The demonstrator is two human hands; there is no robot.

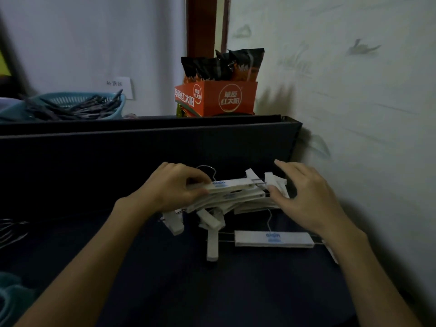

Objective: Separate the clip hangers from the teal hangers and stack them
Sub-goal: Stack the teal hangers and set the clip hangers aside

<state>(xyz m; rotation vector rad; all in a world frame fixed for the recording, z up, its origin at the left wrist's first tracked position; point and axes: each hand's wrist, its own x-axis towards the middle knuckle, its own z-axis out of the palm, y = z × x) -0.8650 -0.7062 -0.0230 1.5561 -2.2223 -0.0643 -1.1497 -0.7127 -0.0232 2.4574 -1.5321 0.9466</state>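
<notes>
Two bare forearms enter from the bottom edge of the head-camera view, one from the lower left corner and one from the lower right, each ending in a bare hand. The left hand (pixel 175 187) and the right hand (pixel 309 197) carry no gloves, and no rings, watch or bracelet show on the fingers or wrists. No sleeve or cuff reaches into view on either arm. Dim light leaves the nails and finer detail of the hands hard to make out.

Left hand (pixel 174 187) grips the white clip-hanger stack (pixel 236 192); right hand (pixel 306 197) hovers open beside it.
</notes>
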